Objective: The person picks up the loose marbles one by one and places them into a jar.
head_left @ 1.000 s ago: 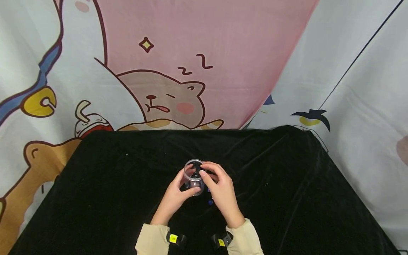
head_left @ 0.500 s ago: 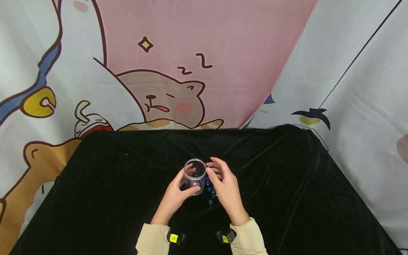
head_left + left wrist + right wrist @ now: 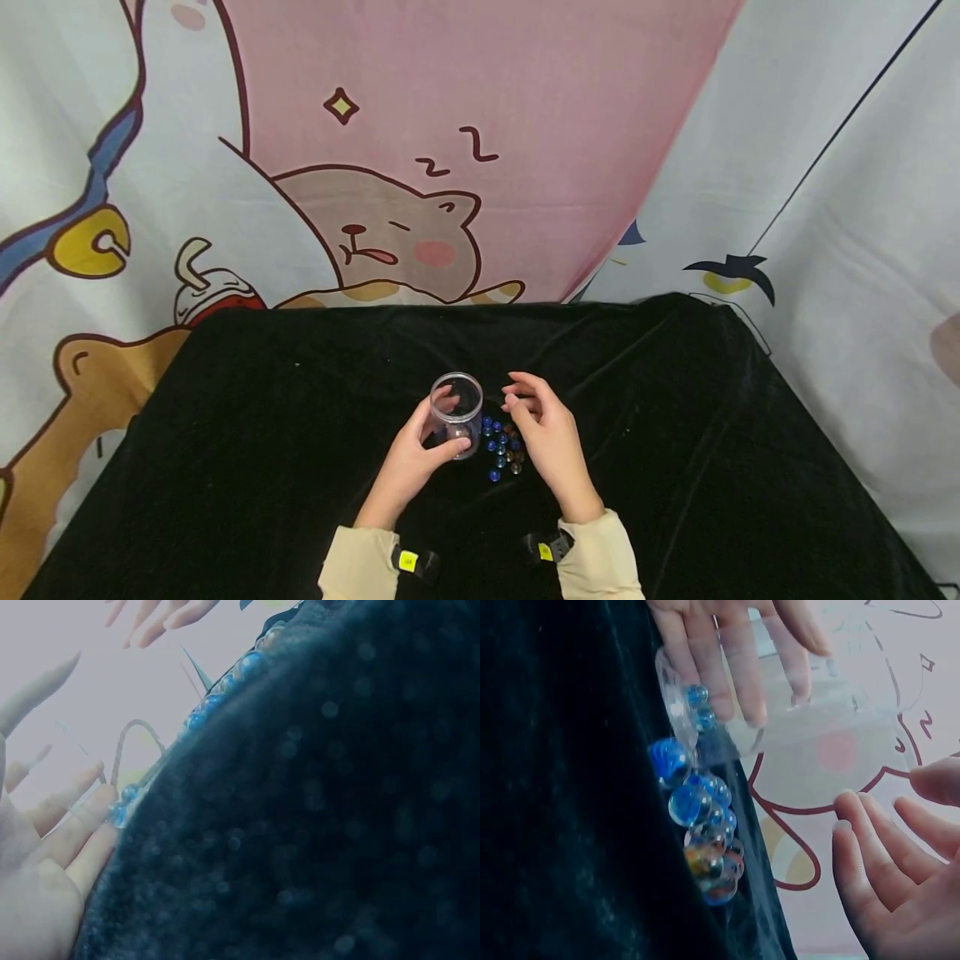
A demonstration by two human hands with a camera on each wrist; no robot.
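Observation:
My left hand [image 3: 405,471] grips a clear plastic jar [image 3: 468,427] that stands upright on the black cloth, its round mouth uncovered. Thumb in front, fingers behind: they show through the jar's wall in the right wrist view. A couple of blue marbles [image 3: 697,695] also appear through the jar near its base. Just right of the jar lies a cluster of glass marbles [image 3: 502,448], blue and amber-brown. My right hand [image 3: 551,442] hovers beside this cluster, fingers loosely bent and thumb apart, with nothing between them in the right wrist view.
Black velvety cloth [image 3: 300,467] covers the table, with soft folds at the right. Behind it hangs a cartoon-printed curtain [image 3: 570,150]. Each sleeve cuff carries a small black wrist camera [image 3: 551,547].
My right hand has left the jar's rim and moved right, its fingers spreading a little. More of the marble cluster is now uncovered. My left hand and the jar have stayed nearly in place.

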